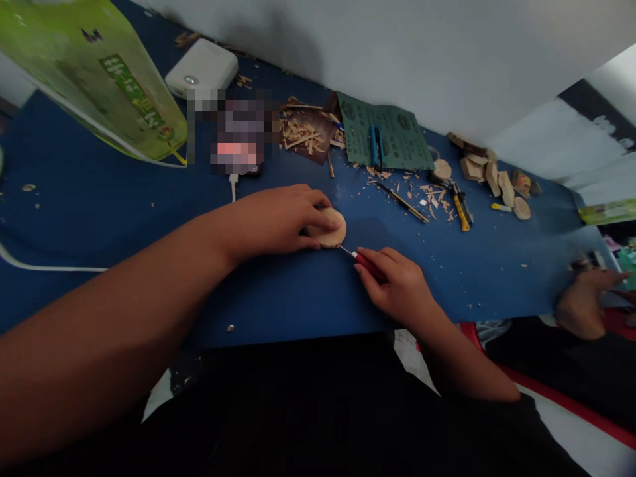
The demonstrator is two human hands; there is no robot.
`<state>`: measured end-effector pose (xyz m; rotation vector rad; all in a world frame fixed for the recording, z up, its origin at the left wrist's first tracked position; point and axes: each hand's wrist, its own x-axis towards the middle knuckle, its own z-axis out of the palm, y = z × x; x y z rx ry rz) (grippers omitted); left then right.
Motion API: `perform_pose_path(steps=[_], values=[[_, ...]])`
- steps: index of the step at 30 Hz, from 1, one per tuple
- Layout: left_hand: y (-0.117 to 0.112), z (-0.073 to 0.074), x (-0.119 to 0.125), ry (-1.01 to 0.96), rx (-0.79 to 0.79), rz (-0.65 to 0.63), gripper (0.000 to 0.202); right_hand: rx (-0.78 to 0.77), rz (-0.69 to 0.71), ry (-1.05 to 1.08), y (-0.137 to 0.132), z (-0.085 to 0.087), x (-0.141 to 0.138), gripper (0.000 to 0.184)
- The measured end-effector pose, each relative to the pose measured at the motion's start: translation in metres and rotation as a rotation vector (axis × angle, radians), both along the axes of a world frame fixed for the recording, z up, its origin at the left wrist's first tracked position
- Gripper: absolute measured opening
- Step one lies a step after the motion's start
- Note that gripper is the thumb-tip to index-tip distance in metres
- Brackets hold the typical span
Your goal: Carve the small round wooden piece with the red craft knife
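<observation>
The left hand (268, 222) pinches a wooden disc (332, 228) just above the blue tabletop (149, 199) — the right hand (395, 285) pinches a red-handled knife (366, 264), tip at the disc's edge. Beyond lie shavings (303, 136), green sandpaper (385, 131) with unreadable print, and a yellow cutter (462, 213).

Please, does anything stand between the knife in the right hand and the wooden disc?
Nothing visible does. The blade of the knife, held in the right hand, reaches the edge of the wooden disc, which the left hand grips. No other thing lies between them.
</observation>
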<state>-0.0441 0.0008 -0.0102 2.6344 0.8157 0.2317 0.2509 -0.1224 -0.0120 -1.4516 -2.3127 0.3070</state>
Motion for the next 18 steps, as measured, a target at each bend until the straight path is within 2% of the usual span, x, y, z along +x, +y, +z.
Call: perform_pose_path(steps=[5, 9, 15, 18], values=[[0.004, -0.003, 0.001, 0.005, 0.011, -0.004, 0.040, -0.144, 0.079, -0.148, 0.016, 0.019, 0.002, 0.035], [0.005, -0.006, 0.002, 0.015, 0.020, 0.003, 0.037, -0.240, 0.096, -0.136, 0.025, 0.029, 0.001, 0.028], [0.005, -0.005, 0.004, 0.028, 0.005, 0.018, 0.037, -0.464, -0.067, 0.025, 0.020, 0.026, -0.003, 0.036], [0.004, -0.004, 0.004, 0.024, -0.006, 0.025, 0.038, -0.510, -0.126, 0.075, 0.019, 0.025, -0.003, 0.037]])
